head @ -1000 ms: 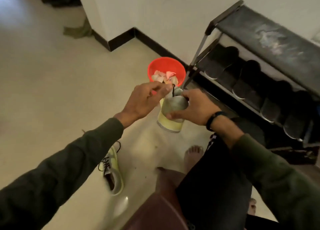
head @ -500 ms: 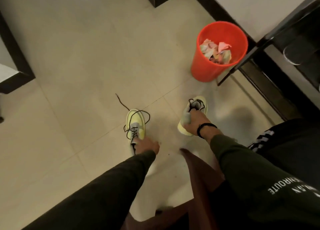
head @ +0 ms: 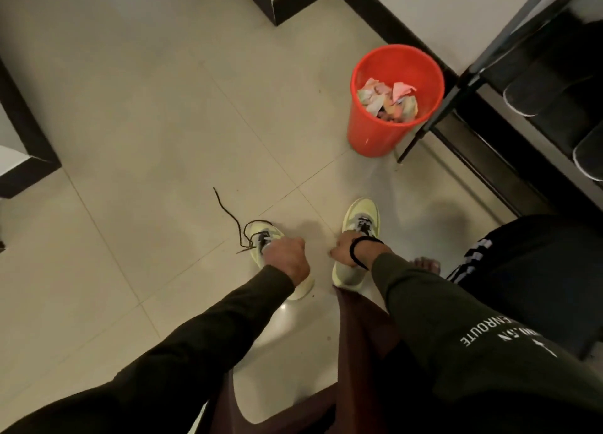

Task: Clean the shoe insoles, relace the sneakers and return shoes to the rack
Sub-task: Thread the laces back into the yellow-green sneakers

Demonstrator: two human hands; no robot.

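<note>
Two pale yellow sneakers stand side by side on the tiled floor in front of me. My left hand [head: 287, 257] is curled over the back half of the left sneaker [head: 262, 238] and grips it. That sneaker's black lace [head: 228, 216] trails loose across the floor to the left. My right hand [head: 344, 247], with a black band on its wrist, grips the right sneaker [head: 362, 210] at its opening; the fingers are hidden behind the hand. The right sneaker's laces look threaded. The dark shoe rack [head: 470, 71] stands at the upper right.
A red bucket [head: 372, 136] holding crumpled paper stands beside the rack's leg. Dark shoes with white soles [head: 525, 97] lie on a rack shelf. A brown stool edge [head: 355, 329] and my bare foot [head: 425, 265] are below my arms. Dark skirting runs along the walls.
One second ago both hands held the right sneaker up, working its lace. It has come down to the floor, and my left hand has closed on the left sneaker.
</note>
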